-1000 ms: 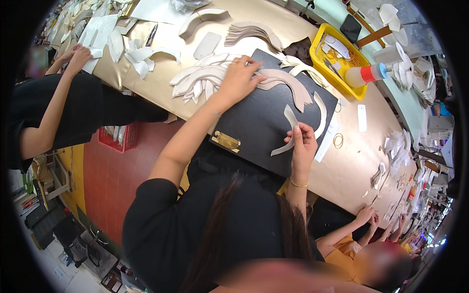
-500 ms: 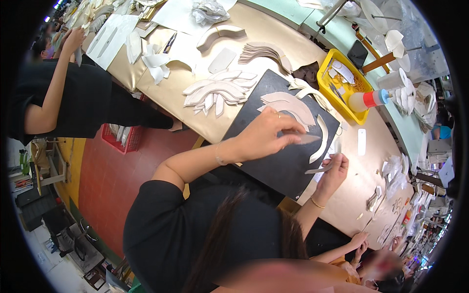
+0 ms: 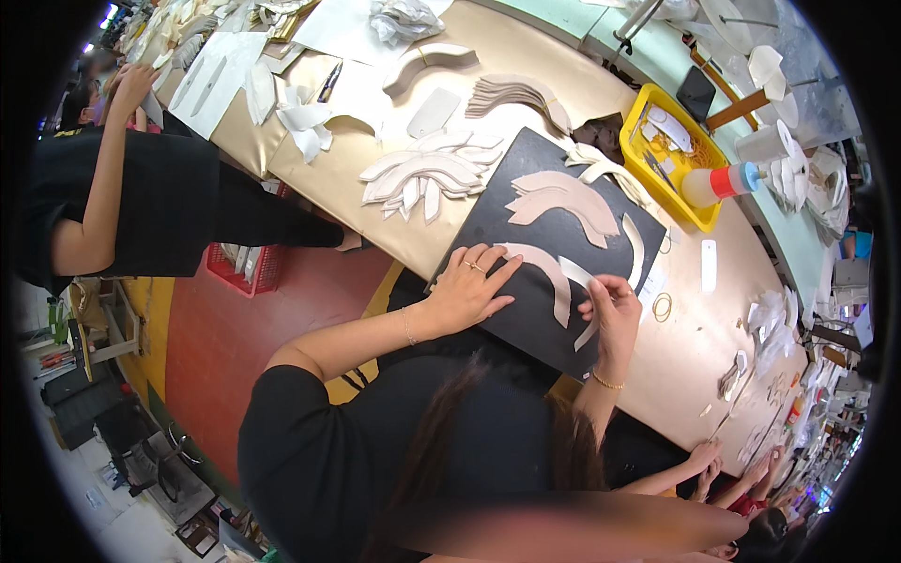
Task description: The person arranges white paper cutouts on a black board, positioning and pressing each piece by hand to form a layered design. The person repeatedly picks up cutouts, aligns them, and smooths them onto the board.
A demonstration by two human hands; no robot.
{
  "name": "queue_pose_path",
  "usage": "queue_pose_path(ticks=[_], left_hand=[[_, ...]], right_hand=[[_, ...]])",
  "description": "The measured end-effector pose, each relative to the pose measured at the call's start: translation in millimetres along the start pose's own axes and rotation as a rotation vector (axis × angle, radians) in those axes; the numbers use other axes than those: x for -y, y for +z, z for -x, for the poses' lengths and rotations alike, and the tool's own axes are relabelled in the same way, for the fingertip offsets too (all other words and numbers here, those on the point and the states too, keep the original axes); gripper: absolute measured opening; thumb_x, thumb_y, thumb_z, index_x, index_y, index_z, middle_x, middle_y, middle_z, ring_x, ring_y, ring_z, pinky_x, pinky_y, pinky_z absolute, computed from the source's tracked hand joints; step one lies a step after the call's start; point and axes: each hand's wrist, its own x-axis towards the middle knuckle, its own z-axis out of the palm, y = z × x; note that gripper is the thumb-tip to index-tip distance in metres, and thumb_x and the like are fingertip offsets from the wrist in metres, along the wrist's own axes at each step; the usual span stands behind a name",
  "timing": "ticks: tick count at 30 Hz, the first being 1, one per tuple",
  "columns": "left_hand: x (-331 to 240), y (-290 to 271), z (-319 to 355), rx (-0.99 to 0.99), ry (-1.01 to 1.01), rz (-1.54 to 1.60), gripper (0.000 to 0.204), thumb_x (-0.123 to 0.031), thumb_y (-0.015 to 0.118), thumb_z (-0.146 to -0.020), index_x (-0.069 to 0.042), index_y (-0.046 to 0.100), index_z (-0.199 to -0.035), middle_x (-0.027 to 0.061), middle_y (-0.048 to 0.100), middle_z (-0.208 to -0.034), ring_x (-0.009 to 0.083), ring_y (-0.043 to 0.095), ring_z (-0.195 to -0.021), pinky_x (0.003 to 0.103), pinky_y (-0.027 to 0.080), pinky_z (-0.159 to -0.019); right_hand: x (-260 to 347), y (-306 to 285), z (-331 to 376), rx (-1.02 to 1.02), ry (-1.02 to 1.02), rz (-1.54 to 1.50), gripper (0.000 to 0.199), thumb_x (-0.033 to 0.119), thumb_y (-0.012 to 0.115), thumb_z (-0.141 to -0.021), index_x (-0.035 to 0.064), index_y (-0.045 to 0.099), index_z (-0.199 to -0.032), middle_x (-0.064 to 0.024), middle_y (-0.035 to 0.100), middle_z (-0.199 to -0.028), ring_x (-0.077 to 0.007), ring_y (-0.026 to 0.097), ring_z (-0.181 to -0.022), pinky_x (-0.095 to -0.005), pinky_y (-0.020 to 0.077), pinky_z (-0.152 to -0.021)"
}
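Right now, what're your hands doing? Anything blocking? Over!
Left hand at end of pink strip; right hand holding white strip; pink pieces beyond, clear of hands.

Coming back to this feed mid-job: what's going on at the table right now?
A person's left hand is spread, its fingertips at the near-left end of a curved pinkish-beige strip lying on a black board. The right hand pinches a curved white strip just beside it. More pinkish-beige strips lie overlapped farther up the board, with a heap of cream strips to its left and a yellow tray beyond its far right corner.
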Motion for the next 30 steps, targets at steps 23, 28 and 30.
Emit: queue_pose_path(ticks=[23, 28, 30], left_hand=[[5.4, 5.7, 13.1, -0.026, -0.038, -0.106, 0.063, -0.041, 0.072, -0.087, -0.008, 0.053, -0.137, 0.0130, 0.048, -0.140, 0.0297, 0.042, -0.132, 0.047, 0.030, -0.103], [5.1, 6.4, 11.8, -0.040, -0.052, -0.089, 0.066, -0.042, 0.073, -0.086, -0.010, 0.051, -0.140, 0.0123, 0.048, -0.139, 0.0296, 0.042, -0.131, 0.046, 0.029, -0.103], [3.8, 6.8, 10.9, -0.032, -0.062, -0.103, 0.069, -0.043, 0.073, -0.085, -0.010, 0.050, -0.141, 0.0118, 0.048, -0.138, 0.0294, 0.042, -0.131, 0.046, 0.028, -0.103]], right_hand=[[10.1, 61.3, -45.4, 0.228, -0.031, 0.501, 0.021, 0.018, 0.072, -0.090, -0.0021, 0.074, -0.094, -0.0034, 0.067, -0.066, -0.0075, 0.061, -0.050, -0.0223, 0.0438, -0.046], [10.8, 63.3, -45.4, 0.222, -0.046, 0.516, 0.022, 0.019, 0.072, -0.090, -0.0025, 0.074, -0.094, -0.0042, 0.067, -0.066, -0.0086, 0.061, -0.050, -0.0227, 0.0448, -0.047], [10.9, 64.0, -45.0, 0.215, -0.044, 0.517, 0.022, 0.019, 0.072, -0.090, -0.0025, 0.074, -0.094, -0.0044, 0.067, -0.066, -0.0087, 0.061, -0.049, -0.0226, 0.0449, -0.048]])
